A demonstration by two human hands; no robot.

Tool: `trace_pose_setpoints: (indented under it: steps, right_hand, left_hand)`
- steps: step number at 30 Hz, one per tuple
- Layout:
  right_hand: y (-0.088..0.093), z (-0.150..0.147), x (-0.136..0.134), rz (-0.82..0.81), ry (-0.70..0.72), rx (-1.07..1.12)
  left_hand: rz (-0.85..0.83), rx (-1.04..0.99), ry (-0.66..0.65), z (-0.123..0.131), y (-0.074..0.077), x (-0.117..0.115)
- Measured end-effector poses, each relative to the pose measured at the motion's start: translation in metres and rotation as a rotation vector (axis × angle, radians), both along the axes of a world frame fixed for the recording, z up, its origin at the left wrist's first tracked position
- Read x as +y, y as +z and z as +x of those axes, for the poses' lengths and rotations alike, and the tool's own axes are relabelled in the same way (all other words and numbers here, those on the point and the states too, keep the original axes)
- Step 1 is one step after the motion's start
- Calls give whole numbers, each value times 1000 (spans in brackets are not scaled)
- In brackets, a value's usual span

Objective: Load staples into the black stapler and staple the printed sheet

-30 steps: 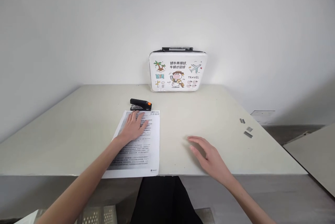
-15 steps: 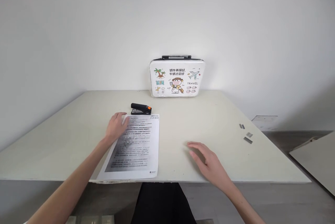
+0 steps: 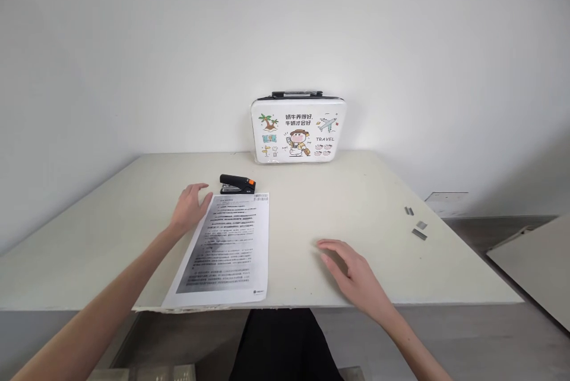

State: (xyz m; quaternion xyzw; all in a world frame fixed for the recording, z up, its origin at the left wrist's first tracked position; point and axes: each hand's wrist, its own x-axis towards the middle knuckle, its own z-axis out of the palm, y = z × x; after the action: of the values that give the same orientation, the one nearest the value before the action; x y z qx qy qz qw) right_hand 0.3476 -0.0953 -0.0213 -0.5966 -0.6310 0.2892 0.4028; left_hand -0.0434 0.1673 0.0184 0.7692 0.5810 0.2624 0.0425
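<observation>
A printed sheet of paper (image 3: 236,238) lies on the table in front of me, its lower edge close to the table's front edge. My left hand (image 3: 190,208) is at the sheet's upper left edge, fingers apart and holding nothing; whether it touches the paper I cannot tell. Just behind the paper's top edge rests a black stapler (image 3: 237,184) with an orange patch. To the right of the sheet, my right hand (image 3: 351,274) hovers at or rests on the tabletop, thumb and fingers apart, with nothing in it.
A white cartoon-printed case (image 3: 298,130) with a black handle stands against the wall at the back of the table (image 3: 312,191). Several strips of staples (image 3: 419,234) lie near the right edge. A white panel (image 3: 534,271) is beyond the table on the right.
My left hand has shifted slightly up and left, off the paper's printed area. My right hand is nearly still. The whole view has moved slightly.
</observation>
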Motion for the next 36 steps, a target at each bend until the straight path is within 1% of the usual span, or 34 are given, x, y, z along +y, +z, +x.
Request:
trace_pose_setpoints:
  steps: [2, 4, 6, 9, 11, 14, 18, 21, 24, 28, 32, 36]
  right_hand:
    - [0, 0, 0, -6, -2, -1]
    - [-1, 0, -1, -20, -3, 2]
    - [0, 0, -1, -27, -4, 5]
    - [1, -1, -1, -20, -3, 10]
    - [1, -1, -1, -16, -3, 11]
    - [1, -1, -1, -16, -4, 8]
    - [0, 1, 0, -21, 4, -3]
    - [1, 1, -1, -36, 10, -1]
    - [3, 1, -1, -49, 13, 5]
    - [4, 0, -2, -48, 3, 19]
    - [4, 0, -1, -43, -6, 30]
    - [4, 0, 0, -21, -19, 27]
  left_hand:
    - [92, 52, -78, 16, 10, 6]
    - [146, 130, -162, 33, 21, 12]
    - [124, 249, -213, 50, 30, 20]
    - [27, 428, -247, 69, 39, 33]
    - [-41, 496, -268, 75, 42, 42]
    - [-112, 550, -267, 78, 45, 53]
    - [-161, 589, -256, 77, 56, 57]
    - [-145, 585, -251, 78, 71, 47]
    - [-107, 545, -262, 82, 86, 29]
    - [-47, 503, -373, 97, 101, -3]
    - [-44, 515, -464, 117, 104, -34]
    - [-67, 513, -529, 138, 98, -63]
